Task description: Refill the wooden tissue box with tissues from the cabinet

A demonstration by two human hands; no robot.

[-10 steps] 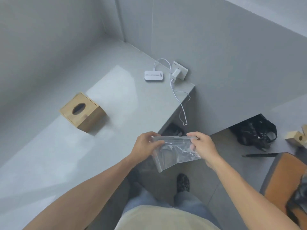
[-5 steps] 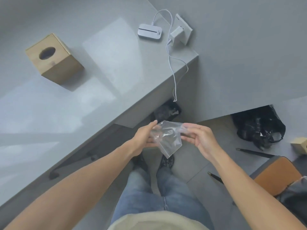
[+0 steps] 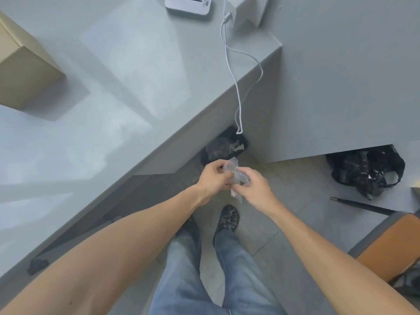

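A crumpled clear plastic wrapper is bunched between both my hands above the floor, in front of the grey counter's edge. My left hand grips its left part, and my right hand pinches its right and lower part. The wooden tissue box stands on the grey counter at the far left, cut off by the frame so that its top opening is out of view. No tissues are visible.
A white device and a white charger with a dangling cable sit at the counter's back. Below the counter is a dark bin. A black bag, a dark rod and an orange chair seat are at the right.
The wrapper went from a flat sheet stretched between my hands to a small crumpled wad. My hands came together. The view tilted down, so the box slid to the upper left edge.
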